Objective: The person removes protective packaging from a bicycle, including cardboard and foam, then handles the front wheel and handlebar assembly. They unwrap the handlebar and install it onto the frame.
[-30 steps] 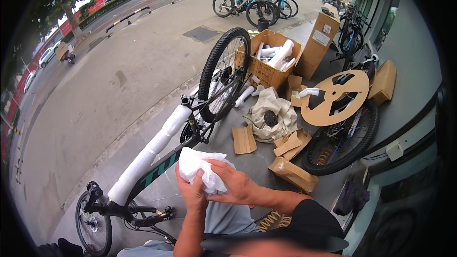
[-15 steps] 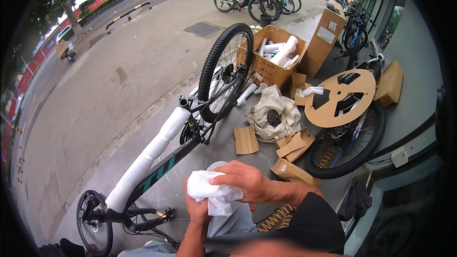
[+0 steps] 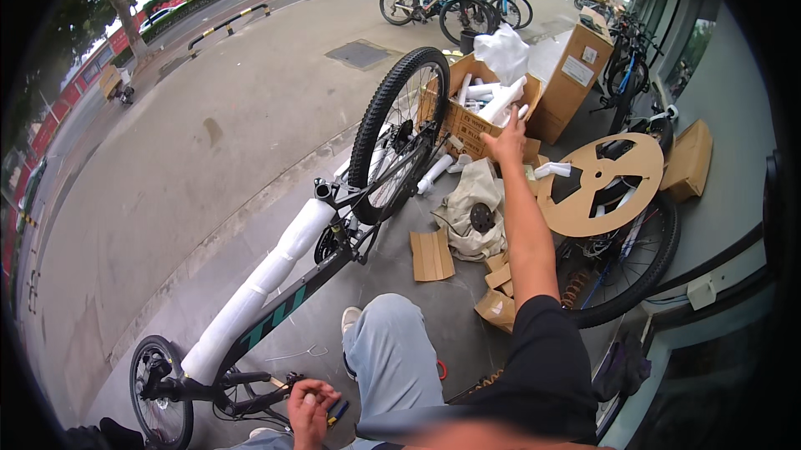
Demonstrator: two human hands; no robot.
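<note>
Foam wad (image 3: 503, 51), white and crumpled, hangs at 12 o'clock from my right hand (image 3: 506, 142), clear of the fingers (image 3: 511, 120) and over the open box (image 3: 467, 120) of white tubes. That gap is the relation I watch: the wad is above and beyond the fingertips, apart from them, its long side running roughly up and down, and the right hand is far the nearer one. The right fingers are spread and hold nothing. My left hand (image 3: 310, 405) is low at 6 o'clock, curled beside the crank of the bike (image 3: 275, 300), which lies with its foam-wrapped tube pointing from 7 toward 1 o'clock; I can't tell whether those fingers grip the small dark thing under them. Compared with half a second ago, the wad was bunched in both hands close to my lap; now the right arm is stretched out toward the box, the wad has left the hands, and the left has dropped to the bike.
</note>
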